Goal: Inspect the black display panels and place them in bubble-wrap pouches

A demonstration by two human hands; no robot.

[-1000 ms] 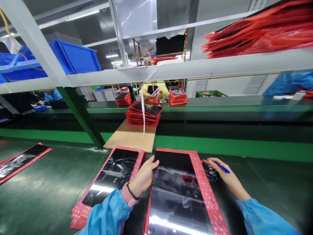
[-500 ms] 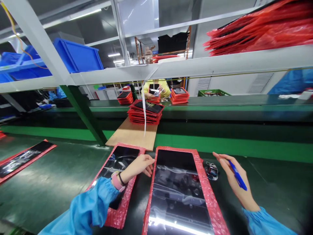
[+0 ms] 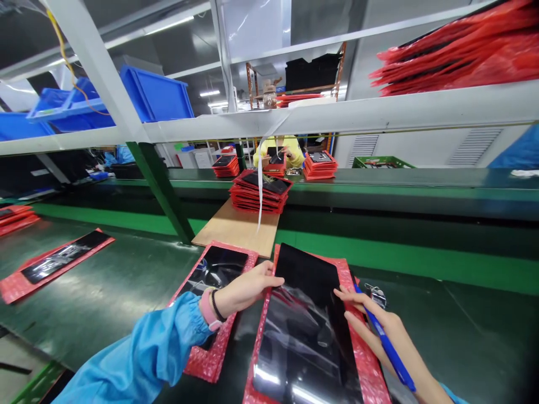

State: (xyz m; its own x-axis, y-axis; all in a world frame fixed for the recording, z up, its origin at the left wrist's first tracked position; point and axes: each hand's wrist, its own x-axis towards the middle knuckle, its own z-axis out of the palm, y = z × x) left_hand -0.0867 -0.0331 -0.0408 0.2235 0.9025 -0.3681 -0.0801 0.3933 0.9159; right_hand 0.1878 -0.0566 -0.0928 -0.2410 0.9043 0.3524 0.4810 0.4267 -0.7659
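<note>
**Panel shifted on its sleeve; both hands now at its edges**

Change noted: half a second ago the black panel point(image 3: 307, 320) lay square inside its red bubble sleeve point(image 3: 367, 367), with the right hand raised clear of it. It now sits skewed on the sleeve and its far end looks lifted, though how far cannot be told. Both hands have closed in on it, so the panel is being handled rather than merely steadied.

Left hand point(image 3: 248, 287): thumb above, fingers at the panel's left edge, a light pinch as far as can be seen.

Right hand point(image 3: 373, 325): holds a blue pen point(image 3: 388, 349) along the fingers, while the fingertips rest on the panel's right edge.

Surroundings: a second sleeved panel point(image 3: 215, 269) lies just beside it on the left, under the left wrist. A small metal clip point(image 3: 378, 292) lies near the right hand on the green bench point(image 3: 109, 286). A stack of red sleeves point(image 3: 261, 193) sits beyond on a wooden board point(image 3: 236, 229).

Markings: no brand, label or writing is legible on the panel, sleeve or pen.
</note>
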